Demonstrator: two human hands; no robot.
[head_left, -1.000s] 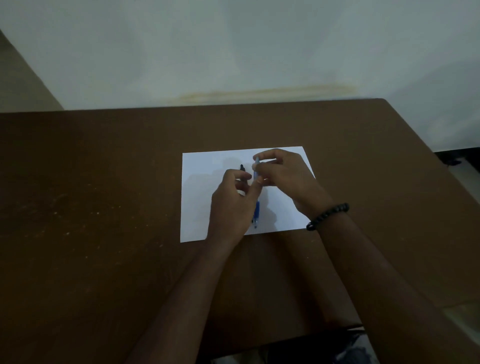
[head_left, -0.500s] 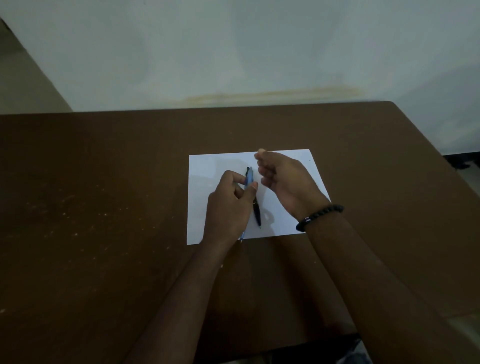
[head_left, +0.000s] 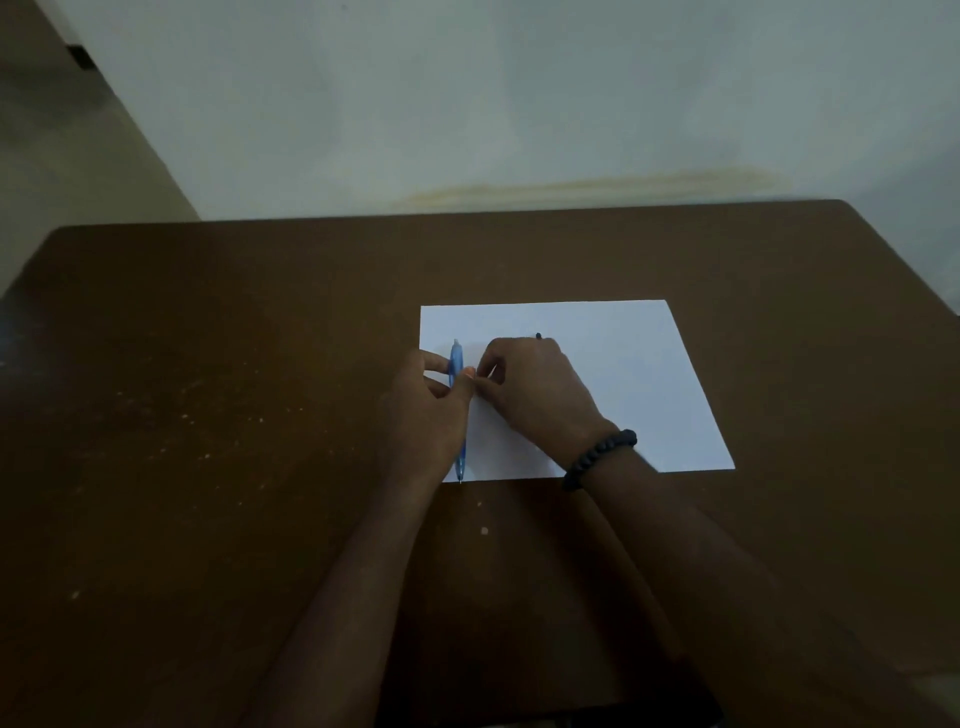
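Observation:
A white sheet of paper (head_left: 639, 374) lies on the brown table (head_left: 208, 415). My left hand (head_left: 426, 410) grips a blue pen (head_left: 457, 364) over the sheet's left part, with the pen's tip pointing toward the near edge. Right beside it, my right hand (head_left: 540, 389), with a dark bead bracelet on its wrist, curls over a black pen (head_left: 538, 336). Only the far end of the black pen shows past the knuckles. The thumbs of both hands nearly touch.
A pale wall rises just behind the table's far edge. The table's right corner drops off at the far right. Small light specks dot the tabletop to the left and near the sheet.
The blue pen passed from between both hands into my left hand alone and moved left. My right hand came down over the black pen that lay on the paper. The view shifted.

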